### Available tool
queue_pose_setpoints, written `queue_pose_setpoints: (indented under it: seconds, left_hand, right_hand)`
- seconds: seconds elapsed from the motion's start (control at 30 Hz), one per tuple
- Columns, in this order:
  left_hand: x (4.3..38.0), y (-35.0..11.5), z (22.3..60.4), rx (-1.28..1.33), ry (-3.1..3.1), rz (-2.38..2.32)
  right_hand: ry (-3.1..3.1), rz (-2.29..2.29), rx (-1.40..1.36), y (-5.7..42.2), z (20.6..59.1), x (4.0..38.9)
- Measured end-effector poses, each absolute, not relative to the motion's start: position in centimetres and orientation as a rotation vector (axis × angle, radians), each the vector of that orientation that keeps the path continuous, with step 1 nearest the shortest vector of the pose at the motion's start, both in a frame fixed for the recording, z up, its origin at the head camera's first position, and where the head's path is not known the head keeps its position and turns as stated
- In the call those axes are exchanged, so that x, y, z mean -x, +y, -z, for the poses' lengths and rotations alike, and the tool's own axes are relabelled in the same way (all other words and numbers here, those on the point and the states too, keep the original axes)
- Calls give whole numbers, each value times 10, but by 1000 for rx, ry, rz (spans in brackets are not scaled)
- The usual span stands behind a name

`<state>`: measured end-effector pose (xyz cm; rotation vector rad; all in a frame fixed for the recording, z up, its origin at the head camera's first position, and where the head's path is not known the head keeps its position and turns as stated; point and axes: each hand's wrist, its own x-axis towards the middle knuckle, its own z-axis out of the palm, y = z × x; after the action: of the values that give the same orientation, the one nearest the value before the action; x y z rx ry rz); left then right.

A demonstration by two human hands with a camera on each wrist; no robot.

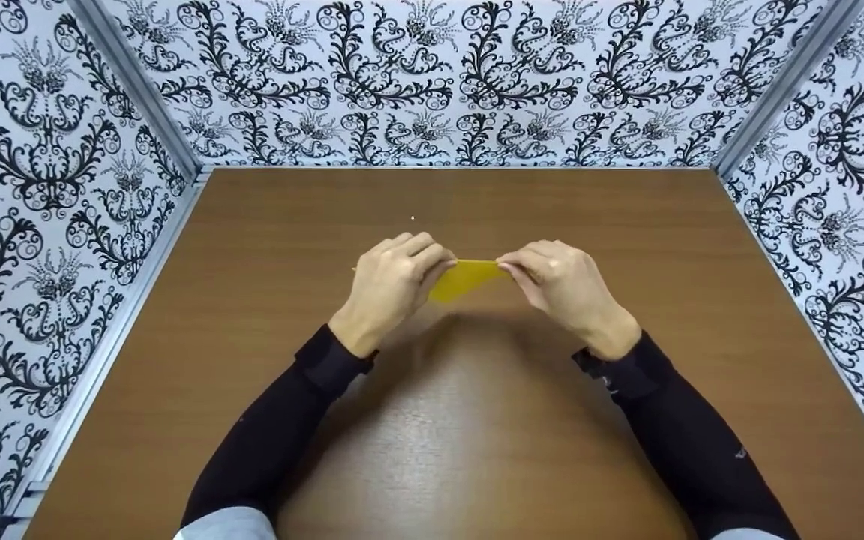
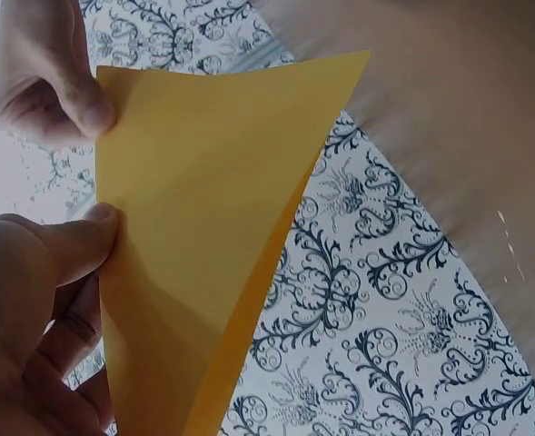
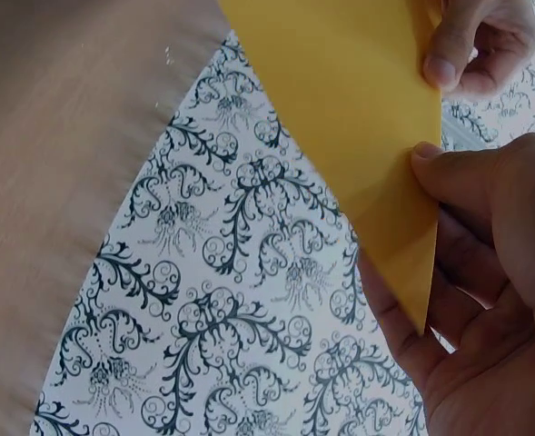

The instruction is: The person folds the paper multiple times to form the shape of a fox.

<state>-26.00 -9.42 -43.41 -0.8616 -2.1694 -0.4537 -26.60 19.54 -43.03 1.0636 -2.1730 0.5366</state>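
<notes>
Holding: a left hand and a right hand pinch one yellow paper, raised above a brown table.
Paper: between the two hands, its straight edge running from one to the other. In the left wrist view a darker layer shows behind its slanting side, so it looks folded. In the right wrist view it tapers to a point over the right fingers.
Left fingers: at the paper's left part, curled, with the thumb against the near face and no gap left in the pinch.
Right fingers: at the paper's right end, curled too; this thumb presses the near face while the other fingers bend behind the sheet.
Sleeves: a black left sleeve and a black right sleeve, both on the wearer's side of the paper, spreading away from it to either side.
Shadow: a soft dark shape on the table, on the wearer's side of the paper.
Speck: a tiny pale dot beyond the paper; too small to identify.
Walls: white with black scrollwork, one beyond the paper, others well to its left and right.
</notes>
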Motion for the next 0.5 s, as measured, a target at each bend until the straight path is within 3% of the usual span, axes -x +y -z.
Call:
queue_pose_setpoints:
  seconds: [0.5]
  left_hand:
    - [269, -113, 426, 789, -2194, 498]
  right_hand:
    - [-2188, -519, -982, 216, 418, 273]
